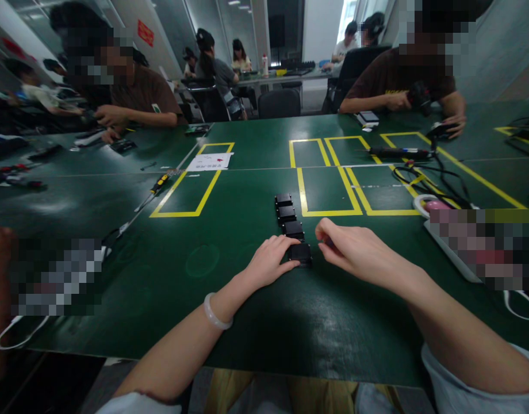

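A row of small black box-shaped parts with little tabs at their sides runs away from me on the green table (247, 333). My left hand (271, 259) grips the nearest black part (299, 253) at its left side, thumb at the near edge and fingers at the far one. Beyond it, apart from my fingers, lie the other parts, such as this black part (286, 213). My right hand (344, 244) hovers just right of the gripped part, its fingers curled into a pinch. Whatever those fingertips hold, if anything, is hidden.
Yellow tape outlines (305, 214) mark the table farther off. A yellow-black screwdriver (160, 184) and a white paper (210, 162) lie to the left. On the right are a black cable (452, 178) and a tape roll (420, 205). Two people work across the table.
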A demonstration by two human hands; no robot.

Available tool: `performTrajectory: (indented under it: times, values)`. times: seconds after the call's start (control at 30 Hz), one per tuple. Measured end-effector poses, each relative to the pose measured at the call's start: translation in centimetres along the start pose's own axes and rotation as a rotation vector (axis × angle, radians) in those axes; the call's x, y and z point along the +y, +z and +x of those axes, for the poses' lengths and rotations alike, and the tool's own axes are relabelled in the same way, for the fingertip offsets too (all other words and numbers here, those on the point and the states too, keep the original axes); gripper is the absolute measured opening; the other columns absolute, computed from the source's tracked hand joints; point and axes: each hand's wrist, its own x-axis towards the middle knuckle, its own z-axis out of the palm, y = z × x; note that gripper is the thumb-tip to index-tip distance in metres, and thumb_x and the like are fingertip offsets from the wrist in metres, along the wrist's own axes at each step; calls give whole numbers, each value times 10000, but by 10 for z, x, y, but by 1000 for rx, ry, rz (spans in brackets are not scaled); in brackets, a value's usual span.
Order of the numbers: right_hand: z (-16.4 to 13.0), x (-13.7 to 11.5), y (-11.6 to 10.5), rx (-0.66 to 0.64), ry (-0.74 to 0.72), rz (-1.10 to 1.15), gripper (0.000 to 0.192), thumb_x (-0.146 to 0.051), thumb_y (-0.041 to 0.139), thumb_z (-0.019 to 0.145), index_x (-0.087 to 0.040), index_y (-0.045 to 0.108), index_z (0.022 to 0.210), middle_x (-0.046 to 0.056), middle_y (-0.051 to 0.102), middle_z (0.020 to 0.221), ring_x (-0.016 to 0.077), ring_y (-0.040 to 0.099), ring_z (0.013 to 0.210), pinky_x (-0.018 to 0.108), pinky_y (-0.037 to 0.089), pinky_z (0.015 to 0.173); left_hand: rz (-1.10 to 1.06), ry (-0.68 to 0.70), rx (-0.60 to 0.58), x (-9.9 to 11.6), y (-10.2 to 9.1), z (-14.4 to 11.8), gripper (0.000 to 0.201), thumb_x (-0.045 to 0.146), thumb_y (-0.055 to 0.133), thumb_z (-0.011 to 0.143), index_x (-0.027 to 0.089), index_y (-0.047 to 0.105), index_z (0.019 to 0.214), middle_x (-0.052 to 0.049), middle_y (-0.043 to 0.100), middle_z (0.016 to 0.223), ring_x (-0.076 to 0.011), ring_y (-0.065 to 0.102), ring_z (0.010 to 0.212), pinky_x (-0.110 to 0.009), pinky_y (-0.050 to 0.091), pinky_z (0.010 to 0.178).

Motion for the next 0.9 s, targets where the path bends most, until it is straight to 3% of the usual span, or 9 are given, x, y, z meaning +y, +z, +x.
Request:
performTrajectory:
  times: [0.3, 0.67, 0.9]
  values:
    - [3, -4, -3, -7, 52, -32, 181, -369, 351, 963, -219, 442, 918, 9, 620, 751, 163, 557, 622, 268, 283, 533, 1, -2, 0, 0, 1, 0, 378, 391, 600, 888, 244, 473, 1212, -37, 576, 1161, -228, 527, 1013, -358, 427, 855]
    - [1, -1, -1, 10, 17, 10, 71, -272, 375, 932, -222, 412, 965, 0, 616, 788, 148, 557, 625, 261, 295, 542, -9, -3, -1, 0, 0, 0, 374, 391, 598, 890, 254, 478, 1216, -35, 568, 1185, -229, 520, 1042, -363, 422, 878]
    - [2, -3, -3, 10, 66, -33, 151, -356, 372, 955, -221, 435, 938, 7, 627, 759, 167, 573, 626, 262, 291, 529, -9, 1, 2, -1, 1, 0, 379, 386, 604, 887, 244, 474, 1214, -39, 574, 1166, -231, 524, 1024, -360, 424, 867]
